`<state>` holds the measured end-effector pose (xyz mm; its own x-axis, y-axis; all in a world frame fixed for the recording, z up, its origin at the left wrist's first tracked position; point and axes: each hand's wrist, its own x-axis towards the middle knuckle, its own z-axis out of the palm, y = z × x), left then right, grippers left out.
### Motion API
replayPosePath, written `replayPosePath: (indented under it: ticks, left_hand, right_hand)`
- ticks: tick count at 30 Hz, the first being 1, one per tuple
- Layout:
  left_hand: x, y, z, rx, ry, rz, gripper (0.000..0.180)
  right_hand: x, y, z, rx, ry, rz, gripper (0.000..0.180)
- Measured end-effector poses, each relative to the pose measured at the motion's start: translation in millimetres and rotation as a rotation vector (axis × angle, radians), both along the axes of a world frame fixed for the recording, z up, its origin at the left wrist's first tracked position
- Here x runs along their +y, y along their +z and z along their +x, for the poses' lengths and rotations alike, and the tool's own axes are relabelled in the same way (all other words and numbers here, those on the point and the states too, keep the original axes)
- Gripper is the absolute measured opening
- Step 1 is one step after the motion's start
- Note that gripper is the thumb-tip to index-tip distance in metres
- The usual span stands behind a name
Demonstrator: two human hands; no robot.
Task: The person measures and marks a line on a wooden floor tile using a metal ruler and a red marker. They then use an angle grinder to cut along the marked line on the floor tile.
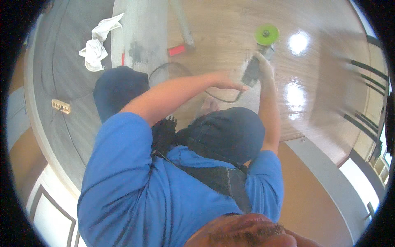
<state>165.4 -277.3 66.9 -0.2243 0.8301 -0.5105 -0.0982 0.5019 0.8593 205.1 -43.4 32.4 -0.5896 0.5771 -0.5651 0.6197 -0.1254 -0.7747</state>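
Note:
In my right hand point(265, 66) is an angle grinder point(251, 74), its dark body slanting up and to the right. A green disc point(266, 35) sits at its far end, face up. My fingers are closed around the body just below the disc. My left hand point(228, 80) reaches across to the rear end of the grinder, with fingers stretched out; whether the fingertips touch the body is hard to tell. From that rear end a dark cable point(224, 100) loops to the left past my knees.
Wood-look flooring point(214, 37) lies ahead. Left of it are a grey strip with a dark smudge, a red block point(177, 50) by a long bar point(181, 22), and a thin red stick point(122, 59). Farther left are a white cloth point(95, 49) and a power strip point(61, 106). Dark-railed furniture point(366, 82) stands right.

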Motion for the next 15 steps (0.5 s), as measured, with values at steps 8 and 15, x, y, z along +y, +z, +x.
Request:
replayPosePath:
  ticks: [8,15]
  left_hand:
    - [-21.0,-11.7,-35.0,-0.323,0.548,0.067,0.055]
    - [-58.4,5.9,-76.5,-0.447,0.794,0.217,0.033]
  right_hand:
    - [-106.9,45.8,-94.7,0.187,0.099,-0.212,0.044]
    - [-156.2,60.3,-149.6,0.36,0.278,-0.029,0.054]
